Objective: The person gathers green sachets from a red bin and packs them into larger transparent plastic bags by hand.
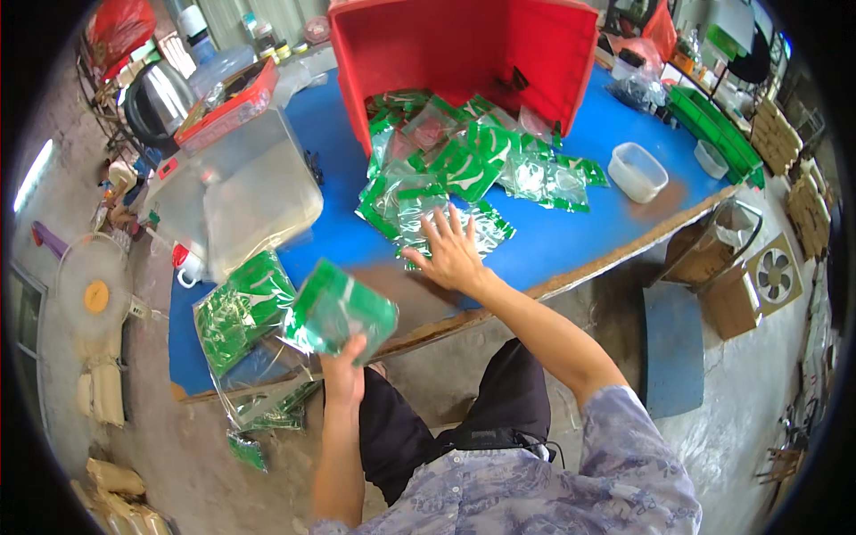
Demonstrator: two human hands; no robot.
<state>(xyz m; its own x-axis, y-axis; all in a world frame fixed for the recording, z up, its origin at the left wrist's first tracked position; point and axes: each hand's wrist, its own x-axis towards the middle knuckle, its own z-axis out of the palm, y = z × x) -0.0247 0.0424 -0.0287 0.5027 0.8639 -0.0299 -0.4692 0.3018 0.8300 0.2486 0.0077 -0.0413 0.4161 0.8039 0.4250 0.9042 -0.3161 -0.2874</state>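
My left hand (343, 374) is closed on a green and clear plastic packet (343, 308), lifted above the table's near edge and slightly blurred; whether it is one packet or a small stack I cannot tell. With fingers spread, my right hand (453, 257) lies at the near end of a loose pile of green and clear packets (468, 160). That pile spills out of a red plastic bin (464, 45) tipped on its side, its mouth facing me. Left of the held packet, more green packets (241, 312) lie in a clear bag that hangs over the table's edge.
The blue tabletop (553, 254) has a worn front edge. A translucent plastic box (259, 196) and a kettle (159, 100) stand left. To the right are a clear tub (637, 172) and a green tray (713, 134). A blue stool (673, 352) is on the floor.
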